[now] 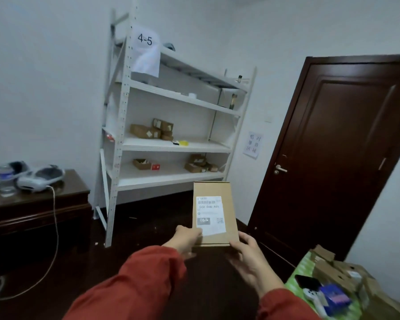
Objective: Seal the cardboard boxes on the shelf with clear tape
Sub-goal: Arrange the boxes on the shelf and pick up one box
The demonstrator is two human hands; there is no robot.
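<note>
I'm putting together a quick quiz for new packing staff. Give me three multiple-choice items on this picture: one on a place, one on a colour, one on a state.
1. Where does the paper sign reading 4-5 hang?
A. on the door
B. on the desk
C. at the top of the shelf

2. What colour are the person's sleeves?
A. rust red
B. blue
C. white

3. How is the labelled box placed?
A. lying on the floor
B. held by both hands
C. standing on a shelf board

Answers:
1. C: the sign is fixed to the shelf's upper front post.
2. A: both forearms wear rust-red cloth.
3. B: the left hand and right hand grip its near end, and it is off every surface.
</note>
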